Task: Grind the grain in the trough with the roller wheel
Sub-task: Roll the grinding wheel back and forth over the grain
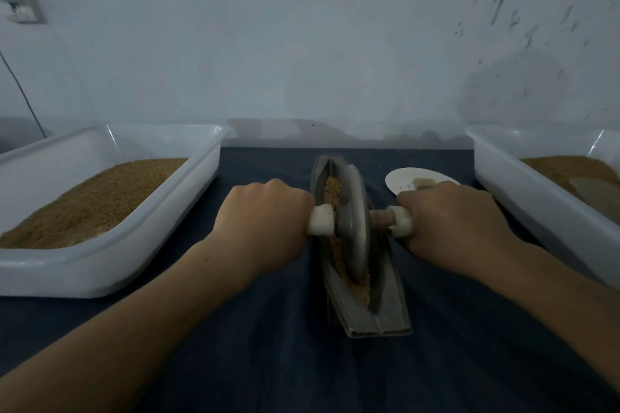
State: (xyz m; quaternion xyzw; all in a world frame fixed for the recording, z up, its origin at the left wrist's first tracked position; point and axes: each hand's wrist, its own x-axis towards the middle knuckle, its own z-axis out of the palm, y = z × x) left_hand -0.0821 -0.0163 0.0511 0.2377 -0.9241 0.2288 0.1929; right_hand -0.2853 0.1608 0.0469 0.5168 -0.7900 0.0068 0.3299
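Both forearms come in from the bottom corners over the tabletop (268, 362), which is covered in dark blue cloth.

Trough (382, 315): long narrow grey metal channel lying on the cloth near centre. Its near end points at the camera and the far end leans slightly left.

Grain (332, 189): tan, sitting in the channel, visible both ahead of and behind the wheel.

Roller wheel (354, 221): grey disc, upright on edge, seated about mid-length in the trough with its rim down in the grain. The axle sticks out both sides and has a white sleeve on each end.

Left hand (265, 218) grips the left sleeve (320, 220) and right hand (449, 225) grips the right sleeve (401, 220). Fingers (297, 208) on both hands are curled round and clamped on the handles, backs of hands up. A brown stretch of axle shows between the wheel and the right sleeve.

Just past the right hand is a small white plate (402, 179) with a bit of pale powder on it, partly hidden by the hand.

At far left is a large white tray (100, 273) holding a bed of tan grain. At far right a second white tray (523, 191) also holds tan material, plus a flat greyish piece I can't identify.

At the back is a pale wall (318, 43), scuffed upper right, with a socket box (20, 3) top left.
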